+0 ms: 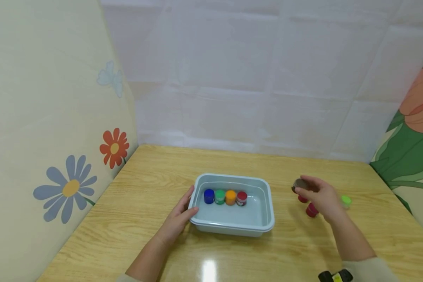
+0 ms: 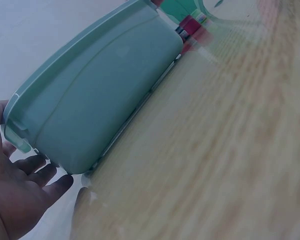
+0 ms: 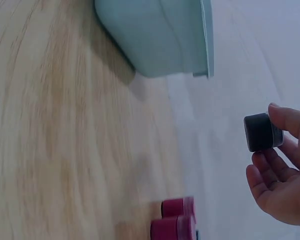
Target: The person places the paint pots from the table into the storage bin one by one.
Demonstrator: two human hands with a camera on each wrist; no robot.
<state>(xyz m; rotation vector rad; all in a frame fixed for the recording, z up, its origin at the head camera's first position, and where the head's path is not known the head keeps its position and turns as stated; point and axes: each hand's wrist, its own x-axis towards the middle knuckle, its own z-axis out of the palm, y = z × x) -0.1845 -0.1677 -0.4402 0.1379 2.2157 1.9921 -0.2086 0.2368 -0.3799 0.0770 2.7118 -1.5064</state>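
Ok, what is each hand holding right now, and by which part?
The right hand pinches a small black jar by its sides. The left hand grips the tub at its left end, by the rim.

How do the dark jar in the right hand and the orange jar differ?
The dark jar is blackish, the orange jar bright orange. The right hand holds the dark jar above the table; the orange jar stands in the tub, untouched. Both are small, squat jars.

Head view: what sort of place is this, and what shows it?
Likely an indoor booth or corner: a wooden table, a creased white sheet behind it, and a flowered wall on the left.
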